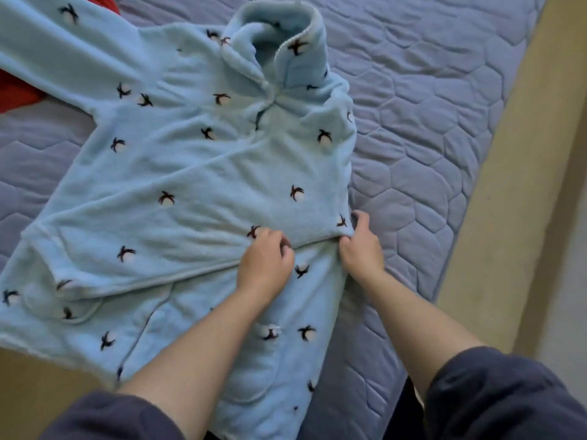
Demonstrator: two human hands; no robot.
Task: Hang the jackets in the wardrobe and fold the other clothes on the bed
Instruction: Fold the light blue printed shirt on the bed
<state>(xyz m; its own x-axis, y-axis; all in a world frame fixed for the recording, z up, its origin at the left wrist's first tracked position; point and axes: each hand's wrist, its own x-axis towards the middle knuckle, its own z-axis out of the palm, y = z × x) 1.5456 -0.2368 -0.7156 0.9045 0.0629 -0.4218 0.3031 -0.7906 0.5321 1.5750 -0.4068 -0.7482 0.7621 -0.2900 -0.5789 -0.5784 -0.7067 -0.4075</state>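
A blue quilted bed (428,106) carries a pale blue fleece top (190,173) dotted with dark motifs. It is laid flat with its collar toward the far edge and its hem reaching the near edge. 1 sleeve lies folded across the front. A red garment (16,90) shows at the bed's far left corner, partly under the top's other sleeve. Both of the person's hands work near the right edge: the left hand (265,260) has its fingers curled, pinching the folded sleeve's lower edge, while the right hand (362,249) pinches the fold's outer corner just beside it.
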